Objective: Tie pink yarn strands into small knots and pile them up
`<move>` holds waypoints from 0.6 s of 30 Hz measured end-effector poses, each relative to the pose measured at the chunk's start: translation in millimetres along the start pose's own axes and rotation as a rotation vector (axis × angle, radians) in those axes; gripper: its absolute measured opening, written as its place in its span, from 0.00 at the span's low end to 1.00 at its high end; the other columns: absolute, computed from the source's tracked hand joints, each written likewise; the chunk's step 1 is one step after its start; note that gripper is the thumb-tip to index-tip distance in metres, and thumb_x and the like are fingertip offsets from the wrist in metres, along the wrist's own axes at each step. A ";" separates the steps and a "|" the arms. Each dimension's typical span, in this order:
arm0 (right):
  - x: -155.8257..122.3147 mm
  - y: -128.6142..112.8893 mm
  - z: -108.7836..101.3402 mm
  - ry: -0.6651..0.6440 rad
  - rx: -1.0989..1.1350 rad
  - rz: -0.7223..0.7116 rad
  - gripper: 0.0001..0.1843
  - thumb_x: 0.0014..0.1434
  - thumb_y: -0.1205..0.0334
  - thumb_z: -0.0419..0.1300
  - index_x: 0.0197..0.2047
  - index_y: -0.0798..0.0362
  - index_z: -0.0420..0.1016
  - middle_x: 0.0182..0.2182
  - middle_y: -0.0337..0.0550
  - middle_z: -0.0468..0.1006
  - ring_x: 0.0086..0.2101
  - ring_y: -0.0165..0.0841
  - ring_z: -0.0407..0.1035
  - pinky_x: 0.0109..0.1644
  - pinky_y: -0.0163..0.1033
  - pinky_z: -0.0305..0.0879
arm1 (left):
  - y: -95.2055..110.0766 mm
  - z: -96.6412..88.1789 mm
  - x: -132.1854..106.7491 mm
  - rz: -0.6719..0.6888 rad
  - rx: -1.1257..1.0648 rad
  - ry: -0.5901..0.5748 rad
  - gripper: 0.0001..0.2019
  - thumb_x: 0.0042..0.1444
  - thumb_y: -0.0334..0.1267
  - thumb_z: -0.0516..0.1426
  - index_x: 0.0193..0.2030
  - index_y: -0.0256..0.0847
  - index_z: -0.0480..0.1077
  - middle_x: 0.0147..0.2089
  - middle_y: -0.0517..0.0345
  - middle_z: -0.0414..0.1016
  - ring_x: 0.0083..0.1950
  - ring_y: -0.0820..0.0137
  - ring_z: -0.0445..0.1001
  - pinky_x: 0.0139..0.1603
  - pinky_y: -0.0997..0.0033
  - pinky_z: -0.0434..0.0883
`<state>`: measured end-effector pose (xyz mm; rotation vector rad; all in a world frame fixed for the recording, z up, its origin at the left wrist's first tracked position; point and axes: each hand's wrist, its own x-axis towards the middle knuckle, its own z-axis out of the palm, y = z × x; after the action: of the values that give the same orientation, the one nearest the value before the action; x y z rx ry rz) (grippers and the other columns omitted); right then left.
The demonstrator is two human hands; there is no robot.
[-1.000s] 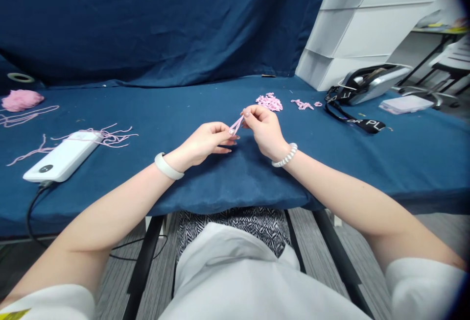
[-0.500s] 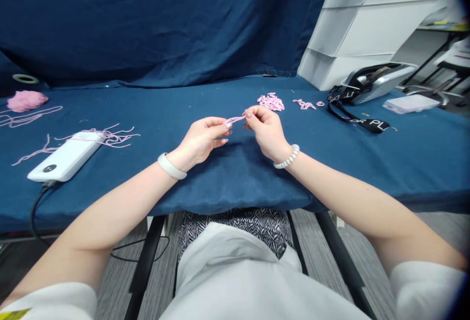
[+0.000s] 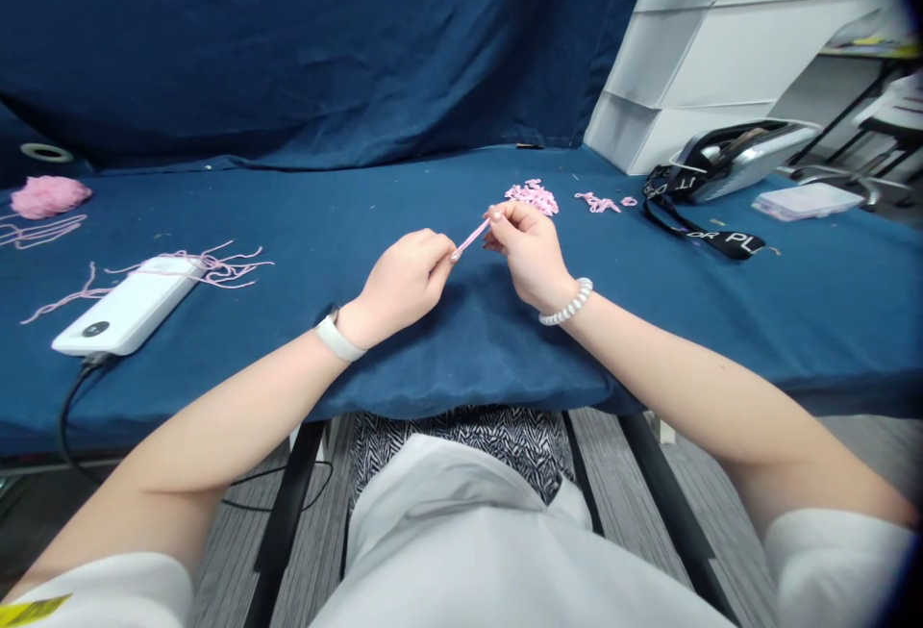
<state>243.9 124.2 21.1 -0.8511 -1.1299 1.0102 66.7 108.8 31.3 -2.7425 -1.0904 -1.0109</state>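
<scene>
A short, straight length of pale pink yarn (image 3: 470, 239), held in the air above a navy blue cloth-covered table (image 3: 303, 214), pinched at one end by the left hand (image 3: 401, 287) and at the other by the right hand (image 3: 526, 253); the two hands apart, linked only by that yarn. Just beyond the right hand, a small heap of crinkled pink yarn pieces (image 3: 532, 196). Farther left, loose pink yarn strands (image 3: 209, 267) draped across a flat white power bank (image 3: 126, 311), then a fluffy pink yarn ball (image 3: 49, 197). Off to the right, a black lanyard (image 3: 710, 238) lying on the cloth.
</scene>
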 end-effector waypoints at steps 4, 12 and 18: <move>-3.7 -3.1 4.2 -0.040 0.037 0.144 0.09 0.57 0.63 0.63 0.27 0.55 0.69 0.23 0.35 0.68 0.25 0.25 0.62 0.33 0.34 0.58 | -6.8 -0.7 0.6 0.351 0.116 0.151 0.08 0.62 0.32 0.51 0.35 0.39 0.71 0.45 0.48 0.77 0.44 0.64 0.73 0.46 0.64 0.69; -11.4 -4.0 13.9 -0.220 0.097 0.277 0.10 0.54 0.69 0.59 0.22 0.56 0.66 0.17 0.32 0.64 0.21 0.22 0.54 0.29 0.33 0.49 | -6.3 2.3 0.3 0.603 -0.078 0.175 0.04 0.59 0.28 0.55 0.35 0.39 0.69 0.44 0.50 0.80 0.41 0.67 0.76 0.42 0.67 0.71; -13.5 0.9 12.2 -0.218 0.138 0.392 0.09 0.44 0.64 0.65 0.25 0.56 0.67 0.21 0.34 0.67 0.25 0.24 0.61 0.33 0.34 0.54 | -5.7 11.5 0.7 0.134 -0.412 0.263 0.07 0.63 0.35 0.56 0.36 0.36 0.73 0.36 0.53 0.80 0.38 0.71 0.78 0.41 0.72 0.72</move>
<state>230.3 112.2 18.9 -0.8844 -1.0807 1.5180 70.0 116.3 21.5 -2.8055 -0.7148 -1.6763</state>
